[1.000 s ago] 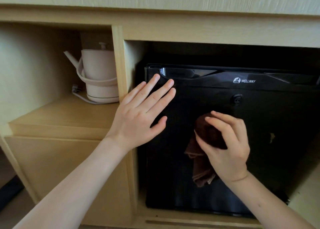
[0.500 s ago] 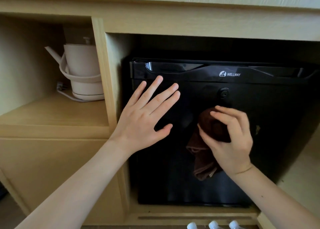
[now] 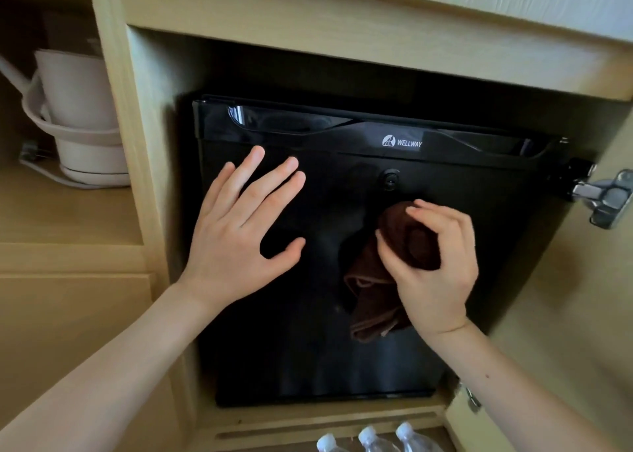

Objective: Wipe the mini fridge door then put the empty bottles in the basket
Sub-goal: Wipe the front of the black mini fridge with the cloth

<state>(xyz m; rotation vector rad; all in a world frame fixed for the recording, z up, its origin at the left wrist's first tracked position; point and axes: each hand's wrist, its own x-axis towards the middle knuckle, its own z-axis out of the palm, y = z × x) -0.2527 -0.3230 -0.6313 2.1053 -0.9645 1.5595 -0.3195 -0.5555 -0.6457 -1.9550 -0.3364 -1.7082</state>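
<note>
A: Right grip first. Holding what?

B: Fingers and thumb were curled over a bunched brown cloth, with the wad pressed to the mini fridge door. A loose tail hung down and slightly left from under the palm, so the cloth's long axis ran near vertical.

A: Where on the door?

B: Right of centre, upper half, just below the round lock. Bare door lay every way from the wad, most of it to the left and below.

A: Left grip?

B: The left grip held nothing. It was wide, fingers straight and spread, laid against the door's upper left under the handle recess. I read it as bracing. It was apart from the cloth, with dark door between them.

A: Door's set?

B: Closed, upright, face pointing out at the person. It seemed a touch wider than tall, so the long axis ran left to right, though the wide lens made that unsure. Strokes along that axis would run toward the left grip, which would need to lift.

A: Bottles?

B: Three clear capped bottles, only the tops showing at the bottom edge, below the fridge. They stood upright, caps up, nearer the right grip. Could not tell whether they were empty. No basket in view.

A: Stage?

B: Wiping in hand, by my judgement. Bottles untouched.
</note>
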